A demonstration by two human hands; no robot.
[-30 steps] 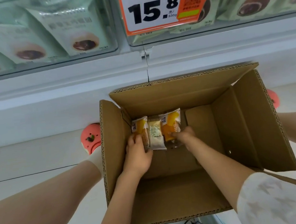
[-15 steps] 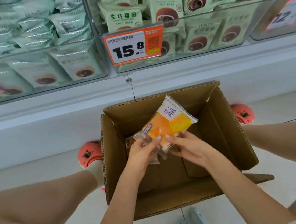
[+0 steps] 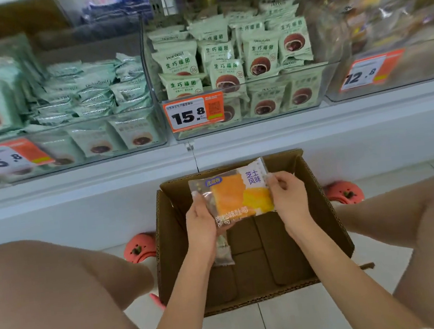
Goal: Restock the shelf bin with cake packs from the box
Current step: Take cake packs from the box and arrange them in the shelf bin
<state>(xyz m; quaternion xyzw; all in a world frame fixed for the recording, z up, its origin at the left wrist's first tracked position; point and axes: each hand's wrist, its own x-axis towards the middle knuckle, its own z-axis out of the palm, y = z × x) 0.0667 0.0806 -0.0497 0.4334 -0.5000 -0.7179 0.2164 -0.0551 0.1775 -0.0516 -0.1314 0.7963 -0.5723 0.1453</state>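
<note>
An open cardboard box [image 3: 319,207] sits on the floor between my knees, and its visible floor is bare. Above it I hold a small stack of cake packs. The top orange cake pack [image 3: 236,195] faces up, with more packs under it. My left hand [image 3: 203,220] grips the stack's left end from below, and a clear pack [image 3: 224,253] hangs down from it. My right hand [image 3: 287,197] pinches the orange pack's right edge. Clear shelf bins [image 3: 243,120] ahead hold green bun packs.
Orange price tags reading 15.8 [image 3: 195,112] and 12.8 [image 3: 369,72] hang on the bin fronts. A white shelf ledge [image 3: 315,138] runs just behind the box. My pink shoes [image 3: 138,246] flank the box on the tiled floor.
Both hands lifted the cake packs out of the box bottom and raised them above its rim. The view tilted up, bringing the shelf bins into sight.
</note>
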